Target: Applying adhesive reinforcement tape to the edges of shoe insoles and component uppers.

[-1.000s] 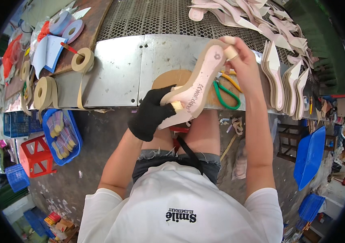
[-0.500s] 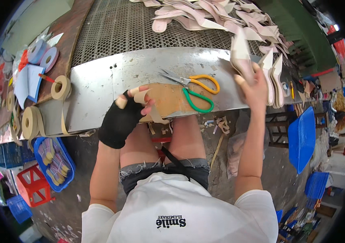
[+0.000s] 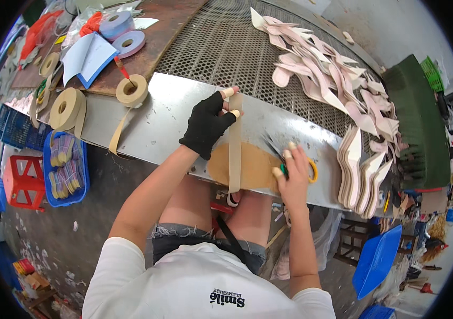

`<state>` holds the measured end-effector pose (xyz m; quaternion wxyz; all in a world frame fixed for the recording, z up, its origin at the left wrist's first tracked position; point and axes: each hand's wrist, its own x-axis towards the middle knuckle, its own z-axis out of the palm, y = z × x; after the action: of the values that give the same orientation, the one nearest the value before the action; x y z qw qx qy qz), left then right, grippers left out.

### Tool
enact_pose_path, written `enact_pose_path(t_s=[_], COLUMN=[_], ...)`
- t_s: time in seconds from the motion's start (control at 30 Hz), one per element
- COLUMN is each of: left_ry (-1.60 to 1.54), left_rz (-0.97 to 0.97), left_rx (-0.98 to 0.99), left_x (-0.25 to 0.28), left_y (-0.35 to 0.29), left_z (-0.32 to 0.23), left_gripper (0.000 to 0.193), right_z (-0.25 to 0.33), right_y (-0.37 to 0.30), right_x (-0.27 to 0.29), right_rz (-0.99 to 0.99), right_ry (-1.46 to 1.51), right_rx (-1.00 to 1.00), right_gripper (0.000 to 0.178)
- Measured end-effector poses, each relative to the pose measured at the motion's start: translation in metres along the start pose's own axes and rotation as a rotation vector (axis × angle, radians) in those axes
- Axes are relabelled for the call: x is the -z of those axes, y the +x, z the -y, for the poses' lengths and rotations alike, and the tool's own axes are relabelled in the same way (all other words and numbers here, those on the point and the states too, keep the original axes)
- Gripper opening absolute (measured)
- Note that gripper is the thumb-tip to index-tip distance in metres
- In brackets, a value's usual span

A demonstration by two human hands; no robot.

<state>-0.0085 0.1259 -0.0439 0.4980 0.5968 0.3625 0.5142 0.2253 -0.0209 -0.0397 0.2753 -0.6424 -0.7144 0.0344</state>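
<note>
My left hand point(image 3: 209, 126), in a black fingerless glove with tape on the fingertips, pinches the upper end of a beige tape strip point(image 3: 235, 159). The strip hangs straight toward me across a brown board point(image 3: 258, 165) on the metal bench. On the board's right side, my right hand point(image 3: 294, 178) closes over the handles of a pair of scissors point(image 3: 313, 171), one yellow and one green. Their blades point away to the far left; the hand partly covers the handles. Stacks of pale shoe insoles point(image 3: 350, 170) stand right of that hand.
A heap of pinkish insoles point(image 3: 327, 69) lies on the mesh surface point(image 3: 215, 42). Tape rolls point(image 3: 131, 91) sit at the bench's left, by a blue-edged paper pad point(image 3: 85, 58). Below are a blue basket of bundles point(image 3: 85, 183) and a red stool point(image 3: 21, 181).
My right hand let go of insoles at the right-hand stacks and came left onto the scissors. My left hand now holds the strip stretched out over the board. The view turned.
</note>
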Motion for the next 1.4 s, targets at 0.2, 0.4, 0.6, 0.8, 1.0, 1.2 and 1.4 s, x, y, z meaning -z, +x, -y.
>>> enact_pose_path(t_s=[0.2,0.4,0.6,0.8,1.0,1.2,1.4], left_ry=[0.129,0.362,0.276,0.251,0.320,0.334,0.304], left_rz=[-0.037,0.196,0.237,0.315,0.433,0.467,0.452], left_rx=[0.042,-0.050,-0.123,-0.113,-0.037,-0.046,-0.067], left_x=[0.015,0.017,0.023,0.031,0.038,0.039,0.038], left_y=[0.046,0.063,0.063,0.069,0.074,0.079,0.082], left_z=[0.031,0.042,0.044,0.024,0.019,0.022,0.025], left_gripper=[0.040,0.017,0.016,0.020,0.026,0.028,0.028], right_z=[-0.064,-0.057,-0.098,-0.150,-0.196,-0.141,-0.070], right_y=[0.034,0.199,0.405,0.526,0.566,0.584,0.514], right_x=[0.017,0.027,-0.028,-0.054,-0.063,-0.048,-0.007], right_rz=[-0.152,-0.180,-0.090,-0.287,0.062,-0.204,-0.159], right_ry=[-0.306,0.010,-0.196,-0.484,-0.048,-0.177,0.183], right_rx=[-0.165,-0.117,0.006,-0.094,-0.759,-0.180,-0.082], right_gripper=[0.039,0.025,0.024,0.028,0.042,0.020,0.028])
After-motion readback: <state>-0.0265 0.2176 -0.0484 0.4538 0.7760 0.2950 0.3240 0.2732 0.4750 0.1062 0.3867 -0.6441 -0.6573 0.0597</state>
